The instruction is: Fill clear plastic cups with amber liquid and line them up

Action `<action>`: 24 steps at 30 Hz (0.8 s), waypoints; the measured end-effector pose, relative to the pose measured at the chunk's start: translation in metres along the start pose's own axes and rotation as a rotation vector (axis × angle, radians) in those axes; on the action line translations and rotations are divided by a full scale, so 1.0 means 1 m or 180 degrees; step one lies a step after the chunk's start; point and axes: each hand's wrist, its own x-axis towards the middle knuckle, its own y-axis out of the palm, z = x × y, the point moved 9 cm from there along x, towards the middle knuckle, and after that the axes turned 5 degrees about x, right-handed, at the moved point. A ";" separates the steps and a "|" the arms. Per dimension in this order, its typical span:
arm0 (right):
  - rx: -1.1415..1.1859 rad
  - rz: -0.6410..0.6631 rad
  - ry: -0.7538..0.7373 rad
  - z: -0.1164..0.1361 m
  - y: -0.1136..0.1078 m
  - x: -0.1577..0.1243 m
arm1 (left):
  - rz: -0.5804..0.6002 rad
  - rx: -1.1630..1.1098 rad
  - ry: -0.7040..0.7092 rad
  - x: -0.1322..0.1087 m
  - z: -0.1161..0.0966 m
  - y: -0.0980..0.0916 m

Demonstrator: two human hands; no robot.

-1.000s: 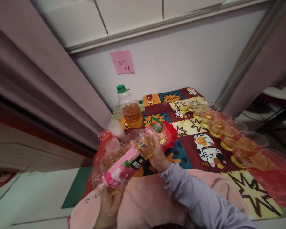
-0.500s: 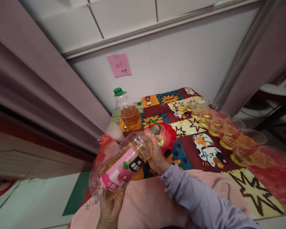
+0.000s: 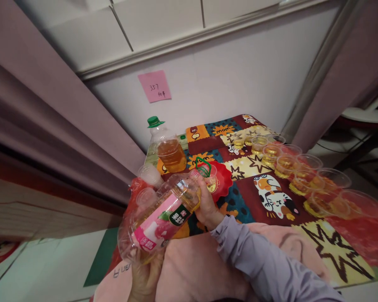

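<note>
A large clear plastic bottle (image 3: 159,222) with a pink label and yellowish liquid inside lies tilted across both hands, its neck toward the upper right. My left hand (image 3: 147,268) is closed under the bottle's base end. Wrapped round the neck end is my right hand (image 3: 206,205). The bottle's mouth, with a green handle ring (image 3: 203,167) on its neck, is over a clear plastic cup (image 3: 212,184) on a red scalloped plate (image 3: 225,180). Some yellowish liquid shows in that cup. Fingers and bottle hide part of the plate.
Several clear cups of yellow liquid (image 3: 285,167) stand in rows at the right. A green-capped jug (image 3: 172,156) of amber liquid stands at the back left. Beside the bottle are stacked cups (image 3: 150,175) and a red plastic bag (image 3: 137,191). Patterned mats (image 3: 258,167) cover the table.
The whole view has shifted slightly. Both hands keep the bottle tilted over the cup in nearly the same position.
</note>
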 end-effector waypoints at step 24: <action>0.0031 -0.0136 0.0125 0.007 -0.001 0.005 | 0.0357 -0.0104 -0.0061 0.009 0.002 0.028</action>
